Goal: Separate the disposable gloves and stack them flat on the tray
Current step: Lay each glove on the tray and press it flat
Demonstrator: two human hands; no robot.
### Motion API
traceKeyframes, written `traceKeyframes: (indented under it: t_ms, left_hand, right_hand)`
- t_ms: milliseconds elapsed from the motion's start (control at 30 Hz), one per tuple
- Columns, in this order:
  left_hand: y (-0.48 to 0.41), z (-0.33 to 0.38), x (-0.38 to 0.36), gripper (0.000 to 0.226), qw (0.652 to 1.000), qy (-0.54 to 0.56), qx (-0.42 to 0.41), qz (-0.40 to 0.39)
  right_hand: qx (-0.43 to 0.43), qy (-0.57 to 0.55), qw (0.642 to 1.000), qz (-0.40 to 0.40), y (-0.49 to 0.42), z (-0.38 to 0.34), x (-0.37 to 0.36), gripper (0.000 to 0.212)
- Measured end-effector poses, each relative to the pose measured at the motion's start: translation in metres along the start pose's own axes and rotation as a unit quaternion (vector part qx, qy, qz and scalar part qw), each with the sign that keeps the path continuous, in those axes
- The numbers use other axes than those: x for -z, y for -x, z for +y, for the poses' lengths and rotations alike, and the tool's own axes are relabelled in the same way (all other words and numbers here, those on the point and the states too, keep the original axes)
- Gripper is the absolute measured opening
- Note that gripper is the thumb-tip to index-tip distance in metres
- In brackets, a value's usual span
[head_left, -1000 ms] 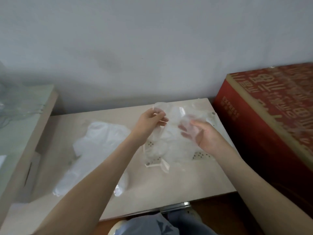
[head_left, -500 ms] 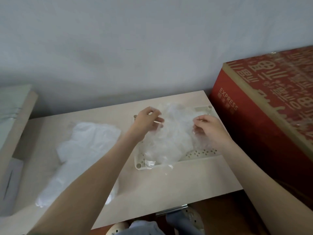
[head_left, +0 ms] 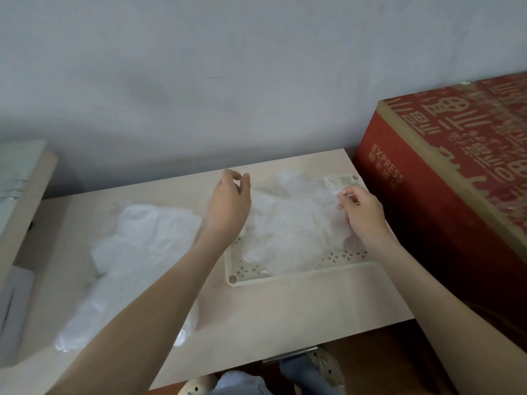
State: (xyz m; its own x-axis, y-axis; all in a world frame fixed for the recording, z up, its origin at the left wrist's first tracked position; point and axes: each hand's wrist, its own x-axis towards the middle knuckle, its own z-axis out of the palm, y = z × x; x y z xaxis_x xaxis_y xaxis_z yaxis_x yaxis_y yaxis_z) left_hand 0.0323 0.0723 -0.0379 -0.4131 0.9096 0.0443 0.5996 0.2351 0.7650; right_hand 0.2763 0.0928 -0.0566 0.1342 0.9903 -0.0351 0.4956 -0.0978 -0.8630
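Gloves (head_left: pixel 291 223) in two heaps, one tray (head_left: pixel 299 274)

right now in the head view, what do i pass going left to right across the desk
loose glove pile → left hand → glove stack on the tray → right hand, pinching a glove of that stack → red box

Hides tray (head_left: pixel 299 276) left rim behind left hand (head_left: pixel 228 208), crops box (head_left: pixel 442 195) at right edge, blurs gloves (head_left: pixel 291 223) into one mass.
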Motion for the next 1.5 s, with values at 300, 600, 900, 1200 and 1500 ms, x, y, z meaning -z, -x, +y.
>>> traceKeyframes:
  t_ms: [300, 600, 900, 1200, 1500]
  left_hand:
    - [0.039, -0.009, -0.031, 0.037, 0.893, -0.138, -0.426, -0.049]
    - [0.043, -0.029, -0.039, 0.075, 0.854, -0.335, -0.272, -0.290]
    - [0.036, -0.029, -0.038, 0.072, 0.838, -0.377, -0.283, -0.275]
    - [0.029, -0.027, -0.036, 0.072, 0.833, -0.369, -0.292, -0.291]
    - [0.024, -0.026, -0.024, 0.091, 0.881, -0.339, -0.283, -0.169]
  right_hand:
    - [-0.030, -0.047, 0.998, 0.030, 0.003, 0.007, -0.004, 0.012]
    - [-0.033, -0.040, 0.997, 0.065, 0.012, 0.008, -0.002, 0.010]
    - [-0.043, 0.005, 0.996, 0.079, 0.016, 0.007, -0.007, 0.007]
    - [0.258, 0.325, 0.905, 0.094, 0.021, -0.003, -0.030, 0.056]
    - [0.187, 0.401, 0.863, -0.242, 0.019, 0.005, -0.050, 0.058]
